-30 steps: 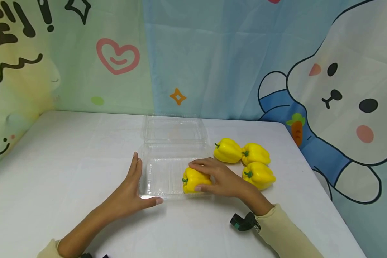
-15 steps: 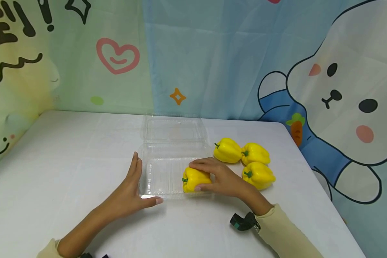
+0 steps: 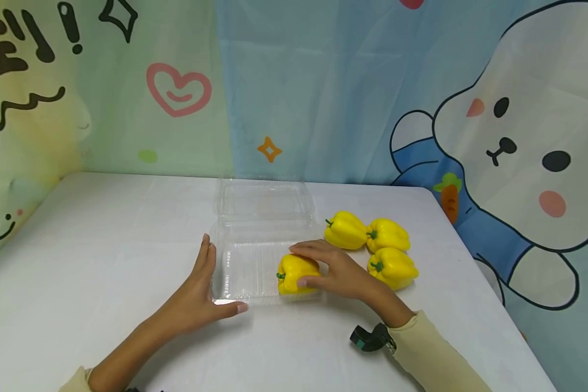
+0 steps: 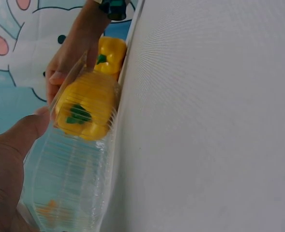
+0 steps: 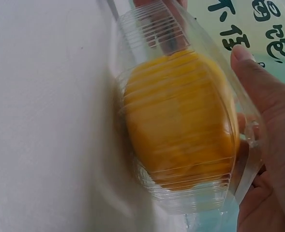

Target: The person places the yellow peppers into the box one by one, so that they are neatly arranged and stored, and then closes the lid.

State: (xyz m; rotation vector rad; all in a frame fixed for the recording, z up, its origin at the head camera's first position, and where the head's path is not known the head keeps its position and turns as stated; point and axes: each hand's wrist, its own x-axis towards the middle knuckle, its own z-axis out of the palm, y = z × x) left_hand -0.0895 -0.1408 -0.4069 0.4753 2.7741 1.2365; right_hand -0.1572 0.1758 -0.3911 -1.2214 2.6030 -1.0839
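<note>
A clear plastic clamshell box [image 3: 247,267] lies with its lid [image 3: 264,198] folded back. Inside, at the right end of its base, sits a yellow bell pepper [image 3: 294,275], its green stem pointing left. My right hand [image 3: 340,272] holds this pepper from the right, fingers over its far side and thumb at the near side. My left hand [image 3: 201,288] stands at the box's left side, fingers straight along the wall and thumb stretched along the near edge. In the right wrist view the pepper [image 5: 181,121] shows through the ribbed wall.
Right of the box, three more yellow bell peppers, one at the back left [image 3: 345,230], one behind [image 3: 388,235] and one nearer [image 3: 393,268], lie grouped on the white table [image 3: 103,245]. A printed cloth backdrop [image 3: 299,98] hangs behind the table.
The head view has tilted up very slightly. My right fingertips and thumb have shifted a little to the right on the pepper; my left hand and the box keep their places.
</note>
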